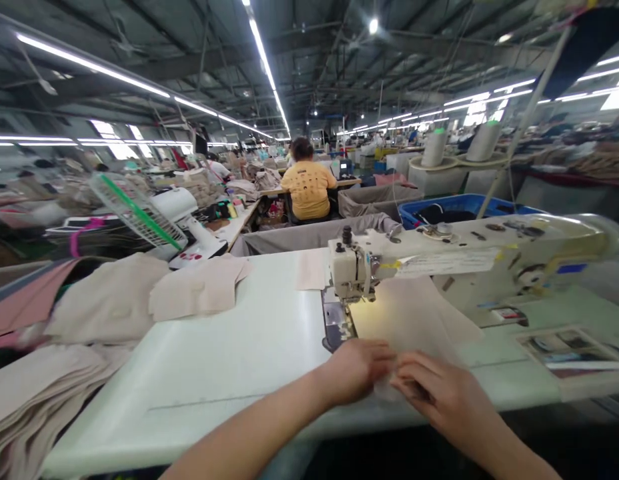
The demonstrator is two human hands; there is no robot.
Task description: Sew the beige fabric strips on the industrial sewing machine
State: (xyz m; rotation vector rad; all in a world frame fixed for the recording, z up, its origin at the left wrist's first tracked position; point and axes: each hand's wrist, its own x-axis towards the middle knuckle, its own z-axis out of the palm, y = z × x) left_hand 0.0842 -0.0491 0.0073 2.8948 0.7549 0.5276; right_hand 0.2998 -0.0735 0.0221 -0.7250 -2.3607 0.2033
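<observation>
Here, the tabletop (259, 347) bears the sewing machine (464, 243); beige cloth (419, 317) lies under and before its arm. My right fingers (415, 364) pinch an edge; whether my left fingers (382, 351) grip, I cannot tell. Even, light tension should prevent puckers.

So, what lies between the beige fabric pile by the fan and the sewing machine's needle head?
In the head view, a small beige fabric piece beside the needle head, then bare tabletop across to the fabric pile.
</observation>
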